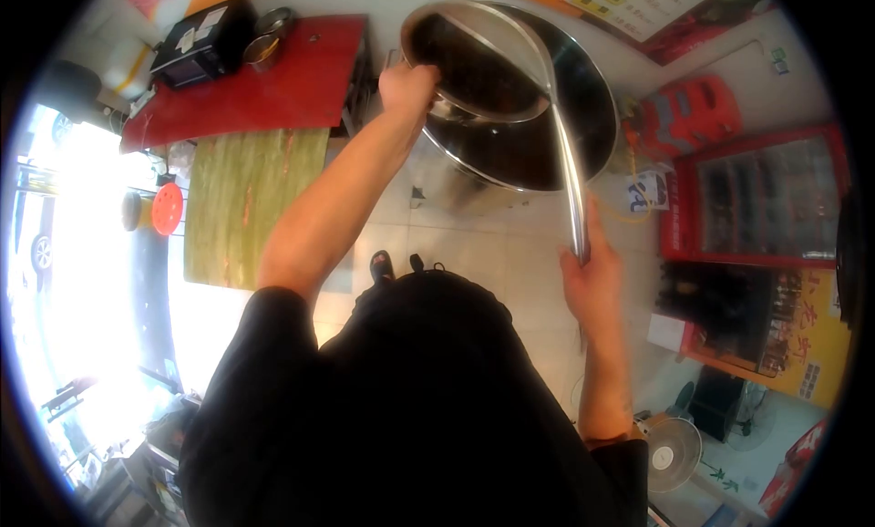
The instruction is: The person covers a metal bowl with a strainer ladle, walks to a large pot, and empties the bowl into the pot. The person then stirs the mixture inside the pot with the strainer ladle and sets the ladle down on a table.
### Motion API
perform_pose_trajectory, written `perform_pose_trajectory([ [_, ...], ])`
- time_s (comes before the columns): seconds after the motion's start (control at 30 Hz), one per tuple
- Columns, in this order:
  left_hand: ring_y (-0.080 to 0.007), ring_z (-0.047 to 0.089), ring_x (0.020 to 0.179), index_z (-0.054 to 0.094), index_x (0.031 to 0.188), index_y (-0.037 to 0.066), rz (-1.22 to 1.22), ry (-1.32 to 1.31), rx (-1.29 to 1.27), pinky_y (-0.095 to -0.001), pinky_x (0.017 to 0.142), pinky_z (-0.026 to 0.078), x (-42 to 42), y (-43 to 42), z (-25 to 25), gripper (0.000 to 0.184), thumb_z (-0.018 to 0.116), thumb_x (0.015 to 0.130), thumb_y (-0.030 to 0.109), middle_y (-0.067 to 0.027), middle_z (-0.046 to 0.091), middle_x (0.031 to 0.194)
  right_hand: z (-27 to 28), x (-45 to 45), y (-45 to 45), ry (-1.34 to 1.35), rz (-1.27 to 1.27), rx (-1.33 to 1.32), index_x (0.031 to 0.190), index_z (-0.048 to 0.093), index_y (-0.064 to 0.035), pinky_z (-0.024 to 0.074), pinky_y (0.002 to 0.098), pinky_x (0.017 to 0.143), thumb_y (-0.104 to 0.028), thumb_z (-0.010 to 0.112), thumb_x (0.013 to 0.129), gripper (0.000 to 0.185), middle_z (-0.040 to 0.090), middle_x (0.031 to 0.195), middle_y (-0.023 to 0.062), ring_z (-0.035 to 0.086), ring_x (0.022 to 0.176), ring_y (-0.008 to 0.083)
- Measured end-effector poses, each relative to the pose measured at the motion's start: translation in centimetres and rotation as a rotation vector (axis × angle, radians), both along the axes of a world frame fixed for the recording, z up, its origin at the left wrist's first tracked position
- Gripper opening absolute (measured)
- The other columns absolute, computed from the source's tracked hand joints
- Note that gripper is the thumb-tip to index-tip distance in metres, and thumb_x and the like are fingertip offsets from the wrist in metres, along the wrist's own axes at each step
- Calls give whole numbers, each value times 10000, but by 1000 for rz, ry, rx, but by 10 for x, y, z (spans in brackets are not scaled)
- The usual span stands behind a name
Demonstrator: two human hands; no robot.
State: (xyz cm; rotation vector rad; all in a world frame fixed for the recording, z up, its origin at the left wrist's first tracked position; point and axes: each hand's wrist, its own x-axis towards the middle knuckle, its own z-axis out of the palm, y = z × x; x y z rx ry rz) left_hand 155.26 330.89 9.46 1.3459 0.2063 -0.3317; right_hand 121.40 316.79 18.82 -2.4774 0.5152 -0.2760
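At the top centre is a large round pot (597, 117) with a shiny rim and dark contents. Over its left part hangs a smaller metal pot (538, 115), tilted, also dark inside. My left hand (409, 87) is closed on the left side of this smaller pot. A long-handled metal ladle (567, 162) reaches across the smaller pot, its wide head over the opening. Lower down, my right hand (592, 272) is wrapped round the ladle's handle. How deep the contents are cannot be made out.
A red table (310, 71) at the upper left bears a black microwave (202, 48) and metal bowls (262, 53). Beside it is a greenish wooden board (246, 208). Red chairs (697, 115) and a red-framed display fridge (766, 199) stand at right, a fan (670, 454) lower right.
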Motion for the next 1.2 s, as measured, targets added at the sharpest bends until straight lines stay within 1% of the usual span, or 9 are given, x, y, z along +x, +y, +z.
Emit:
perform_pose_trajectory([
  [0.23,-180,600,603,667,860,4,-9,-17,65,-331,524,458,-8,-6,10,58,678,807,24,-81,656,749,14,-2,-26,34,-55,274,1631,341,-66,496,327,584,50,646,872,826,672,872,105,603,608,215],
  [0.3,-200,605,616,652,837,8,2,-17,52,-352,560,491,-11,-8,15,50,684,811,38,-78,638,738,17,-5,-36,-9,-209,812,1626,361,-81,442,278,485,24,614,924,753,616,855,46,541,536,128],
  [0.4,-221,600,611,633,815,14,25,20,-3,-362,562,496,-11,-10,19,64,691,813,39,-78,605,720,12,-18,-64,-86,-166,1200,1626,353,-100,392,253,421,-57,574,983,681,568,843,51,477,477,100],
  [0.47,-244,604,610,621,827,8,24,8,-16,-376,566,520,-7,-9,19,91,705,816,40,-81,581,717,-12,-34,-93,-117,-127,1391,1639,292,-87,428,257,420,-146,522,1032,652,528,865,57,472,468,102],
  [0.53,-262,613,611,614,854,-5,51,27,-4,-410,580,558,0,-4,22,117,716,820,42,-97,589,740,-31,-42,-111,-271,59,1974,1654,214,-62,455,267,424,-165,493,1049,674,510,892,67,472,470,101],
  [0.67,-289,616,627,617,912,-16,115,121,-86,-459,615,606,23,16,24,124,699,828,24,-118,581,752,-68,-51,-125,-461,207,2232,1657,152,-26,475,271,406,-173,457,1064,683,495,882,74,483,477,115],
  [0.83,-243,591,663,651,979,-2,177,70,-113,-650,771,591,72,77,19,139,667,861,70,-74,568,757,-92,-46,-130,-356,-116,2010,1611,315,-24,445,259,389,-139,460,1034,606,508,881,65,474,496,102],
  [0.97,-250,601,680,652,956,9,201,99,-133,-651,790,602,124,138,8,103,675,870,61,-55,533,735,-110,-31,-116,-227,-358,1810,1537,450,-52,436,243,406,-111,507,973,570,514,856,39,456,507,90],
  [1.2,-205,648,686,707,919,-63,350,-25,236,-369,589,557,230,224,-100,186,735,805,81,-111,679,800,-114,40,-42,-164,-563,1697,1533,431,-74,407,248,441,-139,520,1046,499,501,833,15,441,561,82],
])
